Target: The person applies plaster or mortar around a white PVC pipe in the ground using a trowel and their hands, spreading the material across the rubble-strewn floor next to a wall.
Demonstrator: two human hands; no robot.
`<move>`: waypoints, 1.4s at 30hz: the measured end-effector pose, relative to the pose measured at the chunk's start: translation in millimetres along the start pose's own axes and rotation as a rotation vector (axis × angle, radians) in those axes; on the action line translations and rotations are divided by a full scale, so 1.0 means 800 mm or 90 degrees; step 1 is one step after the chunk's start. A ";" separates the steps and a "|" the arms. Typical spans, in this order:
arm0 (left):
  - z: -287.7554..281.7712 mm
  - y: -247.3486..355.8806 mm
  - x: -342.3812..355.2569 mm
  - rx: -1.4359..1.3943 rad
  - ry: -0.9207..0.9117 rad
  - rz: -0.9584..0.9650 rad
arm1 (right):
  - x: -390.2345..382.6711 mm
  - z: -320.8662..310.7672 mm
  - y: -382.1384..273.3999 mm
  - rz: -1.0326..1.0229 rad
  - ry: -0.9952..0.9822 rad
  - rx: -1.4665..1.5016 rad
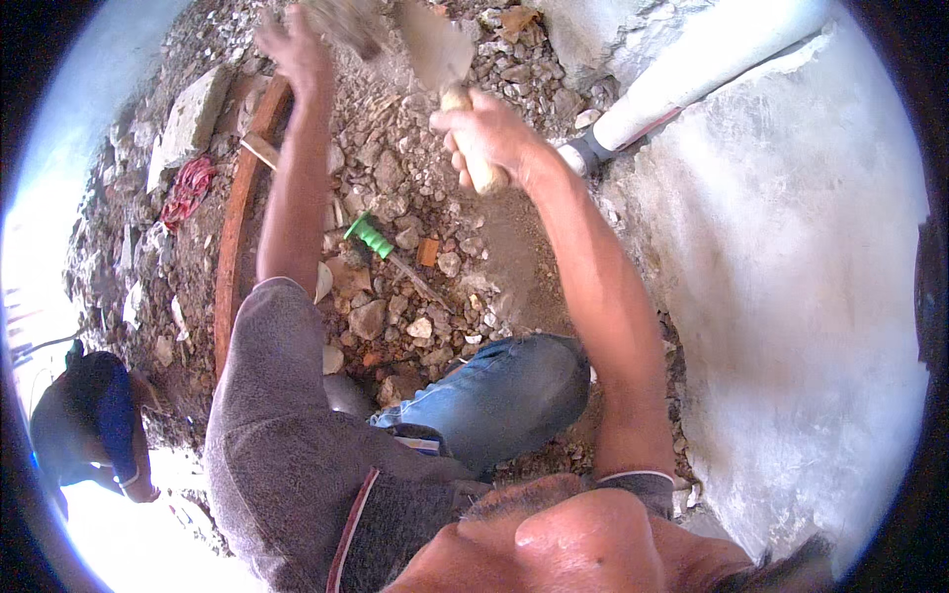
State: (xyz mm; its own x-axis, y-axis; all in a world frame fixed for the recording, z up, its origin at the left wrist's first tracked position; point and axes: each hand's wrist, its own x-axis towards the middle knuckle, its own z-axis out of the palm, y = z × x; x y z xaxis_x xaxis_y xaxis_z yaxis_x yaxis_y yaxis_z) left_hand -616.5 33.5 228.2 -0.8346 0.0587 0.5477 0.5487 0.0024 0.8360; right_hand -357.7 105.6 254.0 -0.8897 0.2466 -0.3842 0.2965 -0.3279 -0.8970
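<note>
My right hand (489, 133) is closed around the pale wooden handle of a trowel (435, 47); its flat grey blade points up and away over the rubble. My left hand (292, 49) is stretched far forward at the top of the view, blurred, right beside a blurred grey lump (341, 22). Whether it grips that lump is unclear. A green-handled tool (371, 235) with a thin metal shaft lies on the stones between my arms. My bent knee in blue jeans (514, 390) is below it.
Broken stones and brick bits (395, 296) cover the ground. A rough plastered wall (791, 296) fills the right side, with a white pipe (692, 59) running along it. A curved brown board (235, 247), a grey slab (193, 114) and red cord (188, 188) lie left. Another person (94, 425) crouches lower left.
</note>
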 end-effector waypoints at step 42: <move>0.055 -0.081 -0.721 0.115 -1.190 0.028 | -0.278 0.014 0.622 0.282 0.550 -0.680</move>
State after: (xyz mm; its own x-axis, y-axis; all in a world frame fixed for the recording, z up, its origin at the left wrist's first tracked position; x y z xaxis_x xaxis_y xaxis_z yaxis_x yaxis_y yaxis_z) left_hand -168.7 43.5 -143.7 0.2320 0.9320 -0.2784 0.6674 0.0557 0.7426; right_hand -16.3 -122.3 -104.6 -0.2879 0.8982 -0.3321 0.9442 0.2085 -0.2548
